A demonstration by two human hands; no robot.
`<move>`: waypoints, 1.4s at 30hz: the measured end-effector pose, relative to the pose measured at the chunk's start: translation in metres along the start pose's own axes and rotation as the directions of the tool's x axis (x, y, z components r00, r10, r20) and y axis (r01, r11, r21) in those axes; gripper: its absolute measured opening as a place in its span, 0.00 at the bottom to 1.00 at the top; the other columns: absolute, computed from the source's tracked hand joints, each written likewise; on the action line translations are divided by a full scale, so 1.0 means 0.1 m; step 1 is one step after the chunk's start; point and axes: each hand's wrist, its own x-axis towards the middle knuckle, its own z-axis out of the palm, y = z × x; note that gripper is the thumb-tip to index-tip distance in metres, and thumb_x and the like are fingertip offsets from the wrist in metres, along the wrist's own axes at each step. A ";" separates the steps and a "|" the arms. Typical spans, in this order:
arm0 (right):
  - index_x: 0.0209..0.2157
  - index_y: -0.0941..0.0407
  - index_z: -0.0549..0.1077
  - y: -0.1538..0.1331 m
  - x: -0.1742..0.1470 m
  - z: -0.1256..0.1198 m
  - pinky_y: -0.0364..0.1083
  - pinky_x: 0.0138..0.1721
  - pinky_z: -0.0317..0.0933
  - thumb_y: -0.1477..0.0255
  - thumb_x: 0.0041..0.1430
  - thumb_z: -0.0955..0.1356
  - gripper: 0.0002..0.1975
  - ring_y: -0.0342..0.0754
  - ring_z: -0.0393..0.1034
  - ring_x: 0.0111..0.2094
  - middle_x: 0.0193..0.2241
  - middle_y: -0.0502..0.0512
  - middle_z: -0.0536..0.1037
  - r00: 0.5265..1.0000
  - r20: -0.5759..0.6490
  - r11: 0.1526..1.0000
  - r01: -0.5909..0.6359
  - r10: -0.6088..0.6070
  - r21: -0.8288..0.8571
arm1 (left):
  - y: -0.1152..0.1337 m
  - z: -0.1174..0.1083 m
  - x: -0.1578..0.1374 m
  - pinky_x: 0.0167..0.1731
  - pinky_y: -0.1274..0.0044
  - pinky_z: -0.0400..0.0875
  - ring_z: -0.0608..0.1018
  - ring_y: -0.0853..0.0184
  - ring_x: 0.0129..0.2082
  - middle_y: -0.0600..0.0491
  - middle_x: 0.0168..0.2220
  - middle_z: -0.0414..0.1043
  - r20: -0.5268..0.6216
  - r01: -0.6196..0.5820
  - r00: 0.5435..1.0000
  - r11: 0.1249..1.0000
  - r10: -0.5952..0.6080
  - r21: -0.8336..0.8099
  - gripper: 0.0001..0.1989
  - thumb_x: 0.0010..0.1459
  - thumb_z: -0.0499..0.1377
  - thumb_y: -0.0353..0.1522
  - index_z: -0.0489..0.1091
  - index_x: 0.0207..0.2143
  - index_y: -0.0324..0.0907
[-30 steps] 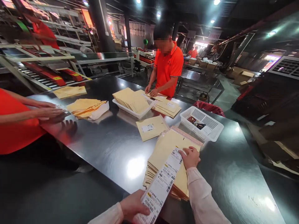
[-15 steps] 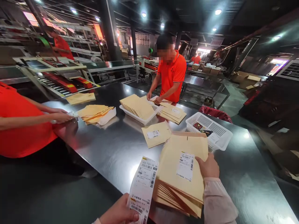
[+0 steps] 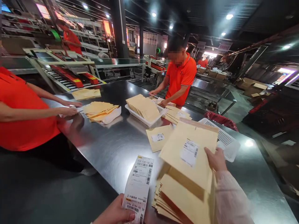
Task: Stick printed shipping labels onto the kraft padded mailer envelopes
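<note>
Manila envelope (image 3: 187, 155) against right fingers (image 3: 211, 155)

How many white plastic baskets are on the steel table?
2. One basket sits mid-table, full of upright envelopes; the other basket is at the right, partly hidden behind the labelled envelope in the right hand. Others may be hidden.
</note>
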 end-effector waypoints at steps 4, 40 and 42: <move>0.56 0.73 0.61 -0.81 0.35 0.85 0.53 0.48 0.64 0.69 0.54 0.66 0.31 0.60 0.70 0.48 0.48 0.78 0.73 0.998 0.028 0.992 -0.049 0.053 -0.114 | 0.11 0.07 0.02 0.42 0.67 0.72 0.80 0.53 0.40 0.42 0.40 0.79 0.026 -0.033 0.999 0.998 0.034 -0.047 0.27 0.45 0.71 0.38 0.76 0.49 0.39; 0.28 0.55 0.79 0.43 -2.09 -0.37 0.49 0.38 0.68 0.51 0.47 0.71 0.20 0.55 0.74 0.33 0.29 0.58 0.80 0.839 0.508 0.932 -0.002 -0.196 0.363 | -0.50 1.46 0.93 0.32 0.76 0.65 0.71 0.68 0.29 0.53 0.26 0.71 -0.304 -0.064 0.943 0.972 0.133 0.227 0.24 0.41 0.68 0.49 0.71 0.27 0.38; 0.30 0.54 0.80 0.48 -2.13 -0.40 0.49 0.37 0.68 0.52 0.48 0.70 0.19 0.54 0.74 0.32 0.29 0.56 0.81 0.819 0.545 0.941 -0.017 -0.180 0.337 | -0.66 1.52 0.92 0.27 0.77 0.62 0.67 0.70 0.25 0.57 0.21 0.65 -0.372 -0.038 0.919 0.971 0.127 0.238 0.25 0.43 0.66 0.52 0.65 0.21 0.40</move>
